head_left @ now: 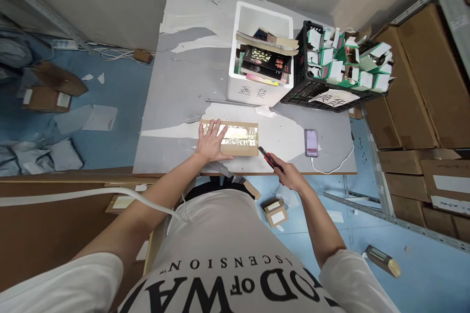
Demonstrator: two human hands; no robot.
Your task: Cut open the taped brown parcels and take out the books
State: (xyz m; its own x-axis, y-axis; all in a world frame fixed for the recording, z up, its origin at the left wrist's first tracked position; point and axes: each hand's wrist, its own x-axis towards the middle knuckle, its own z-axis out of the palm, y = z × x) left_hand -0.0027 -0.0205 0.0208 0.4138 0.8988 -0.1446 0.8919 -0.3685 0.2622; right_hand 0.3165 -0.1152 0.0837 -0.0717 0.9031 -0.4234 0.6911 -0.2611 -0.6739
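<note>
My left hand [212, 142] lies with fingers spread over the left end of a long cardboard box [240, 149], pressing it to the table. Shiny clear tape runs along the top of this box. In my right hand [288, 172] is a utility knife [270, 158] with a black and red body, my fingers wrapped round its handle. The knife's tip points up and left, close to the right end of the box; whether it touches cannot be made out.
A white foam bin [253, 89] of books and a black crate [299, 76] packed with white-green boxes stand at the back. A phone [311, 143] on a cable lies right. Large cartons [433, 73] fill the right shelf. A white cable [91, 193] crosses my left arm.
</note>
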